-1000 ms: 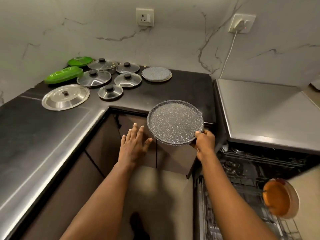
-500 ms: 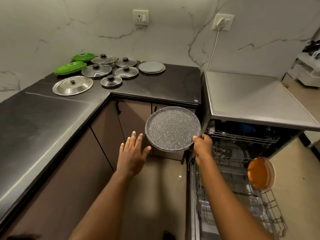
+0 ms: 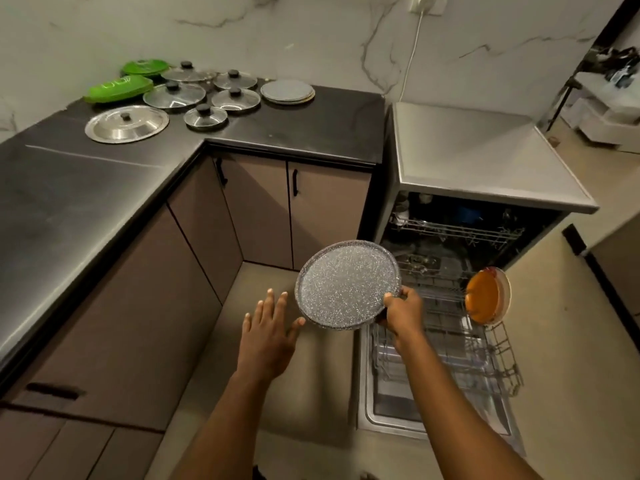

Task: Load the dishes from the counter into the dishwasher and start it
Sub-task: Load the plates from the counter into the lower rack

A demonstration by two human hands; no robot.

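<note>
My right hand (image 3: 401,311) pinches the right rim of a grey speckled plate (image 3: 346,284), held tilted in the air just left of the open dishwasher. My left hand (image 3: 266,336) hovers open beside the plate's lower left edge, fingers straight, thumb near the rim. The dishwasher's lower rack (image 3: 450,344) is pulled out over the dropped door; an orange bowl (image 3: 485,295) stands on edge at its far right. More speckled plates (image 3: 287,91) are stacked on the dark counter (image 3: 329,123), next to several glass lids (image 3: 175,95) and a steel lid (image 3: 126,123).
Two green lids (image 3: 119,89) lie at the counter's back left. The dishwasher's steel top (image 3: 478,150) is to the right, its upper rack (image 3: 457,232) inside. Brown cabinet doors (image 3: 259,209) fill the corner. A white cable (image 3: 412,60) runs down the marble wall. Beige floor lies below.
My view has pulled back and down from the counter. My right hand has carried the plate lower and to the right, toward the open dishwasher; my left hand followed, still open beside it.
</note>
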